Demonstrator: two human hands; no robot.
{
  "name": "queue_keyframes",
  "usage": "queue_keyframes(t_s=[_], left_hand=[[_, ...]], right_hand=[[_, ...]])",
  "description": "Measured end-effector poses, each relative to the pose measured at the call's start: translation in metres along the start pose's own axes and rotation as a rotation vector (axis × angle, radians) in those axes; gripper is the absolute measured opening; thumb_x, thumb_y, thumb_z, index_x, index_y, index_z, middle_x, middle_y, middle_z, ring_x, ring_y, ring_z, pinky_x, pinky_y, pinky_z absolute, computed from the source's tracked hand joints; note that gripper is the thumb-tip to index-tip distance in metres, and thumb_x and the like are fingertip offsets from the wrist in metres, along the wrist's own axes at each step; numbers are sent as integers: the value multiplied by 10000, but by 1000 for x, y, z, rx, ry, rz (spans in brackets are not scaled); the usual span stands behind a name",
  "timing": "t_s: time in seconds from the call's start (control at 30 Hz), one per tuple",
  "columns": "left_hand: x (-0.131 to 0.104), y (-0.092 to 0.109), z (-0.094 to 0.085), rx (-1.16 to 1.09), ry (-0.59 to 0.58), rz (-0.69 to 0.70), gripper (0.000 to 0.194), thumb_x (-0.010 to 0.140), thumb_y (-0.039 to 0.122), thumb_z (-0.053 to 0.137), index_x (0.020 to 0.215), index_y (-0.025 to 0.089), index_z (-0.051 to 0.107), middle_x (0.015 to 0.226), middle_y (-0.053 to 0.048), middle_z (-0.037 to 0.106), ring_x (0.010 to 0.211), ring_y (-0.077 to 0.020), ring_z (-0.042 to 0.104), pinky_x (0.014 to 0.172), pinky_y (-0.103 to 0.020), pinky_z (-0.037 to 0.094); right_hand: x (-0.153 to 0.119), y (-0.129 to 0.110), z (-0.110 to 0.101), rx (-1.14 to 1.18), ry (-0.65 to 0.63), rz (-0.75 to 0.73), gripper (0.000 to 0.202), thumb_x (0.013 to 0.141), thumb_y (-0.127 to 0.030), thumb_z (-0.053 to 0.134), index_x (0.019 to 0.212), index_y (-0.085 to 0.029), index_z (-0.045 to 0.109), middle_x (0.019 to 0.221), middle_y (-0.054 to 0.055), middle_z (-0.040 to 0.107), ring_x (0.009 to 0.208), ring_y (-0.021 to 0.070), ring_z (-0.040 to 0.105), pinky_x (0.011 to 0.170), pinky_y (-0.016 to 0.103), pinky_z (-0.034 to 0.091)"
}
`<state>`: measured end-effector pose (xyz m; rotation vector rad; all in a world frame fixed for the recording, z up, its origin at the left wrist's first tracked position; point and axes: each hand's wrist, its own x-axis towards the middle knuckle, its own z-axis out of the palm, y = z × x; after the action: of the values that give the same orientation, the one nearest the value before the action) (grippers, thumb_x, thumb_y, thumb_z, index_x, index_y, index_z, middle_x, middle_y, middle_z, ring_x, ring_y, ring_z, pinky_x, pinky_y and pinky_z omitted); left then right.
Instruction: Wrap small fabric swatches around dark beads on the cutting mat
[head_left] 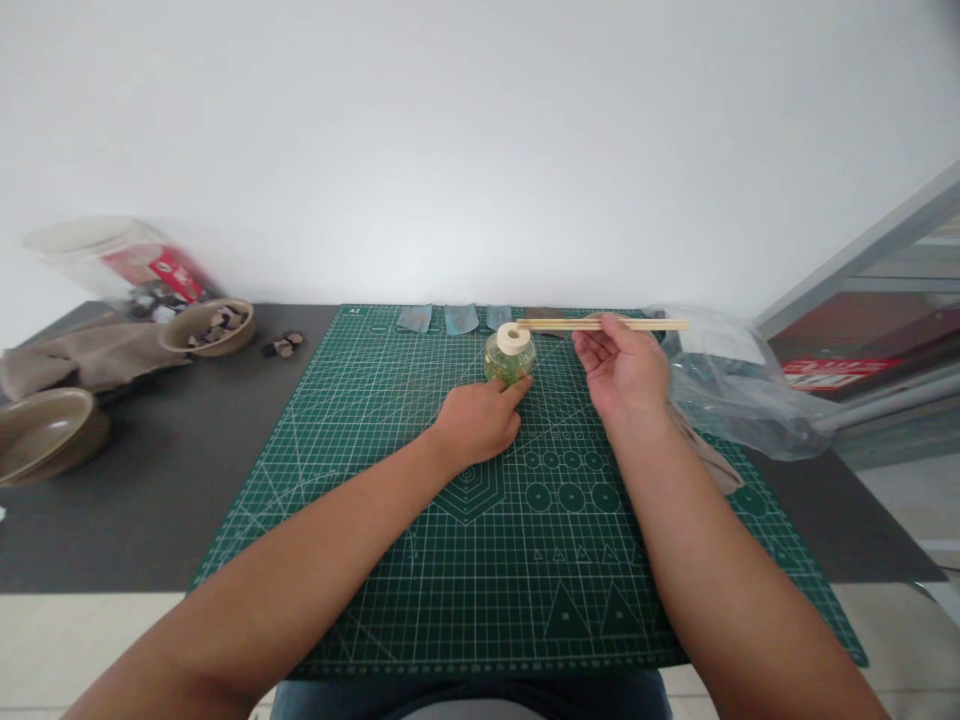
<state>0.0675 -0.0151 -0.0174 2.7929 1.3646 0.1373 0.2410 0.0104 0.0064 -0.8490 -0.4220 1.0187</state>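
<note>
A round glass reed diffuser bottle [493, 357] with a pale ring-shaped cap [514, 340] stands upright on the green cutting mat [360, 560]. My left hand [480, 420] is at its near side, thumb and forefinger against the lower glass, the other fingers curled. Yellow-green bits show inside the bottle. Level with the cap, my right hand [626, 370] pinches a small bundle of thin pale reed sticks [559, 324]. The bundle lies sideways, its left end beside or just above the cap; contact cannot be made out.
Several small bluish packets [460, 319] line the mat's far edge. A clear plastic bag [739, 390] lies on the right. Leftward are a bowl with dark pieces [210, 345], another bowl [52, 440], brown cloth [112, 355] and a clear container [112, 255]. A white wall rises behind.
</note>
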Motion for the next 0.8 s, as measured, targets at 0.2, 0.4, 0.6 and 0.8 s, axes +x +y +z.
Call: queue_keyframes(t_s=[0.2, 0.4, 0.6, 0.8], left_hand=[[0, -1, 1, -17, 25, -5, 499, 864, 285, 342, 1360, 229, 351, 1099, -71, 613, 845, -234, 618, 647, -334, 474], [0, -2, 1, -58, 17, -1, 481, 861, 264, 360, 1340, 228, 391, 1119, -77, 605, 867, -227, 615, 684, -334, 478], [-2, -5, 2, -69, 31, 24, 483, 860, 271, 356, 1340, 224, 390, 1131, -78, 599, 881, -227, 613, 694, -337, 483], [-2, -6, 2, -77, 27, 21, 463, 857, 269, 357, 1314, 227, 422, 1080, -69, 616, 866, -227, 615, 698, -346, 487]], right_hand=[[-1, 2, 1, -15, -22, -6, 75, 718, -111, 644, 685, -130, 579, 589, -1, 653, 522, 112, 637, 519, 200, 571], [-2, 2, 2, -31, -8, -5, 93, 706, -115, 659, 674, -132, 573, 575, -3, 651, 519, 114, 638, 525, 206, 575], [0, 4, 0, -24, -10, -9, 78, 694, -106, 656, 689, -130, 582, 570, -7, 649, 521, 120, 638, 535, 226, 579], [-1, 3, 1, -36, -14, -6, 78, 686, -112, 659, 688, -130, 584, 569, -5, 646, 517, 117, 635, 526, 217, 575]])
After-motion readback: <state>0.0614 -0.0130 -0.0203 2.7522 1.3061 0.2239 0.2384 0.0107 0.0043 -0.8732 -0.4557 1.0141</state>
